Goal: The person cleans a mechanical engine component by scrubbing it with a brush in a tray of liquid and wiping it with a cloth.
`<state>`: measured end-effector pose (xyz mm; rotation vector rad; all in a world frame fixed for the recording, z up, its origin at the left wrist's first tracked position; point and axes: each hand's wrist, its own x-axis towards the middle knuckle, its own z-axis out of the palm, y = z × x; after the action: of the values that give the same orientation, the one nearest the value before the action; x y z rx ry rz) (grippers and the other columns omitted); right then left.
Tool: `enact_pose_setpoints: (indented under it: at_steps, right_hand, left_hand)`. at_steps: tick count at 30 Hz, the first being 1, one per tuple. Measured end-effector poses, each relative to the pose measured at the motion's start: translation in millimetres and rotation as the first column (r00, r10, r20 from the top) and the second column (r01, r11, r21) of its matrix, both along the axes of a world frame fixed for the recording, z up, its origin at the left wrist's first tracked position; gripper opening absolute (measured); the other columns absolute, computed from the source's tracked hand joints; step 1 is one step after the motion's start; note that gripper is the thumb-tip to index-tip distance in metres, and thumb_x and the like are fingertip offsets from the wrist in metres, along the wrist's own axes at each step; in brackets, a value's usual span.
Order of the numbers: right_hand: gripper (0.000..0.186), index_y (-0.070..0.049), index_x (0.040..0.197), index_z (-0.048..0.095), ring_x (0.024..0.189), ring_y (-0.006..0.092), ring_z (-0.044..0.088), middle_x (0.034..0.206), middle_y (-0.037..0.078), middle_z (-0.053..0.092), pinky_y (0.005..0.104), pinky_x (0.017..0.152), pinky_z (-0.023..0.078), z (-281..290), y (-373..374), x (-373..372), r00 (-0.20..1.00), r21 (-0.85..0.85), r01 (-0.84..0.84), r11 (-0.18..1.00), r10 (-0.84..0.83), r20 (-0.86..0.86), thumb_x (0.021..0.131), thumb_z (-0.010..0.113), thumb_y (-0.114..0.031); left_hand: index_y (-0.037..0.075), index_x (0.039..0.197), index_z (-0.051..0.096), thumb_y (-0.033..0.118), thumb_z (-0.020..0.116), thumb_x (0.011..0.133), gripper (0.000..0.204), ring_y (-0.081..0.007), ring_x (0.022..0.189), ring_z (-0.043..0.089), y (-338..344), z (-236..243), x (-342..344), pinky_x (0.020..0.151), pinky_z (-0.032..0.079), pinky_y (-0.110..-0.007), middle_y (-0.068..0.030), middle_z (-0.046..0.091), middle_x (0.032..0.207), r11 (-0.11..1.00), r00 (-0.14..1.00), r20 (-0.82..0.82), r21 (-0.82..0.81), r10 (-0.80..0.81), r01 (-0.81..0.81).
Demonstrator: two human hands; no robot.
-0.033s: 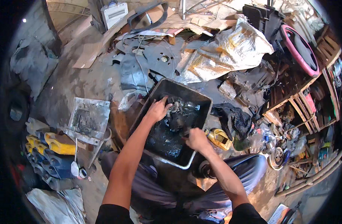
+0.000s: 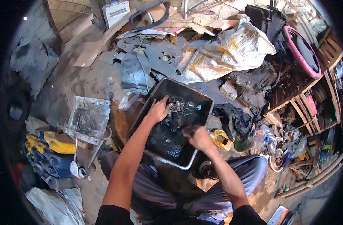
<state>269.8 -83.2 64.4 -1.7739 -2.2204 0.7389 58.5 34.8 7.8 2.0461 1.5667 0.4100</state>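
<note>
A black rectangular tub [image 2: 151, 98] stands between my knees, with dark, wet liquid in its bottom. Inside lies a greasy metal part [image 2: 175, 108], its lower portion lost in shadow. My left hand [image 2: 159, 111] grips that part at its left side, thumb and fingers bent around it. Over the tub's right half, my right hand [image 2: 200, 138] is closed around a dark object [image 2: 188, 131], too blurred for me to name. A clear plastic bottle [image 2: 193, 106] lies in the tub beside the metal part.
Right of the tub are a cut yellow jug [image 2: 221, 139] and a dark cloth [image 2: 234, 119]. Yellow and blue-grey containers [image 2: 59, 143] crowd the left, below a square metal tray [image 2: 89, 100]. A white sack [image 2: 231, 48] lies beyond; a wooden rack [image 2: 291, 93] stands right.
My right hand has shifted slightly up and to the right with the dark object. The left hand stays at the metal part.
</note>
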Motion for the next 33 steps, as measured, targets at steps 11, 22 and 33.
enact_pose_setpoints:
  at_steps: [11,22,33]
  right_hand:
    - [0.03,0.0,0.104,0.064,0.09,0.0352,0.063,0.096,0.018,0.063,0.0372,0.081,0.052,-48,36,-2,0.854,0.467,0.063,0.882,0.194,-0.482,0.077,0.056,0.009]
    - [0.023,0.002,0.103,0.065,0.096,0.0269,0.064,0.095,0.017,0.068,0.0366,0.083,0.049,-70,16,-3,0.816,0.321,0.395,0.861,-0.169,-0.553,0.085,0.065,-0.012]
    - [0.021,0.002,0.096,0.066,0.084,0.0349,0.063,0.09,0.021,0.065,0.0408,0.077,0.048,-32,30,-6,0.821,0.028,0.491,0.871,-0.452,-0.349,0.084,0.066,-0.015]
  left_hand:
    - [0.001,0.146,0.023,0.032,0.034,0.101,0.055,-0.034,0.134,0.034,-4,-24,6,0.111,0.026,-0.045,-0.0163,0.03,0.15,0.997,0.976,0.217,0.074,0.002,-0.018]
    - [0.002,0.144,0.027,0.03,0.038,0.1,0.053,-0.034,0.133,0.037,-5,-28,11,0.11,0.028,-0.043,-0.0149,0.033,0.148,0.991,0.969,0.245,0.134,-0.014,-0.019]
    - [0.003,0.142,0.031,0.032,0.036,0.101,0.051,-0.0348,0.133,0.037,-19,-24,1,0.11,0.028,-0.043,-0.0151,0.036,0.147,0.991,0.966,0.258,0.116,0.032,-0.064]
